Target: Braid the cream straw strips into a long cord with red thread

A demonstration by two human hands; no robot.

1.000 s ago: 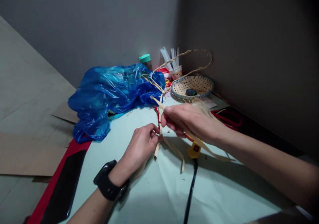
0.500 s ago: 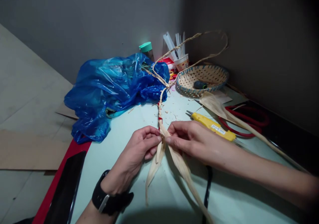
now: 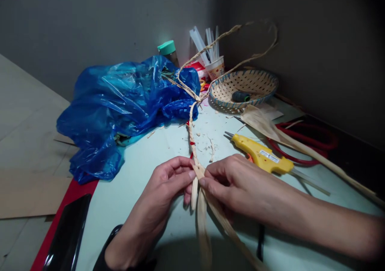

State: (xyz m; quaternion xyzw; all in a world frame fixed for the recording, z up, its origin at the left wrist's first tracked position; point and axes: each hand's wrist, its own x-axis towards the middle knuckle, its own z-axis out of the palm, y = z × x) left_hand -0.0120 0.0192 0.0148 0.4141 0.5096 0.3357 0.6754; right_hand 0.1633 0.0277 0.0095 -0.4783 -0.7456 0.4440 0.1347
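Observation:
My left hand [image 3: 162,190] and my right hand [image 3: 231,182] meet at the middle of the pale green table [image 3: 168,142], both pinching a braid of dried straw strips [image 3: 192,142]. The braided part runs away from my fingers toward the back and loops high over a woven basket [image 3: 243,87]. Loose flat strip ends [image 3: 204,227] hang down below my fingers toward me. Red thread shows on the braid just above my left fingertips.
A crumpled blue plastic bag [image 3: 120,102] lies at the back left. A yellow glue gun [image 3: 261,156] rests right of my hands, with red-handled scissors [image 3: 303,142] and a long dried leaf [image 3: 300,146] behind it. A cup of glue sticks [image 3: 215,64] and a green-capped jar [image 3: 168,51] stand at the wall. A black phone [image 3: 66,239] lies at the left edge.
Both hands have drawn nearer to me along the braid, lengthening the braided stretch. The right hand came down from a raised strip to pinch beside the left. The view shifted slightly right.

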